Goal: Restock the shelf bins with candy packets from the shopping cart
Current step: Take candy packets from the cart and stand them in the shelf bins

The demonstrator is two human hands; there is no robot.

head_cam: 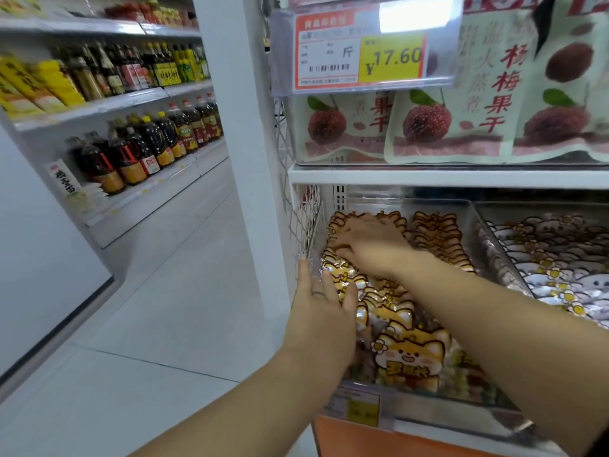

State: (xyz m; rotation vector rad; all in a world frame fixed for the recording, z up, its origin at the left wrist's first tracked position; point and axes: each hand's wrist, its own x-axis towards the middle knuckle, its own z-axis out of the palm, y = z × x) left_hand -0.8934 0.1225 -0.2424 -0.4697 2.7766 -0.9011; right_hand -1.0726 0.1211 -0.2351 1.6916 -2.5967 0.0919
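Candy packets (pixel 412 351): orange cat print, in clear bin (pixel 438 412), lower centre of frame.
L hand (pixel 324 311): fingers straight, flat on packets at bin's left edge.
R hand (pixel 370 247): fingers spread, palm down on packets further up.

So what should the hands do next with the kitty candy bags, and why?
Probably nudge the loose front cat packets back and stand them up. They lie tilted and jumbled in the clear bin, while the back right row stands neat. The right hand lies flat on the left row, and the left hand rests open by the bin's left wall.
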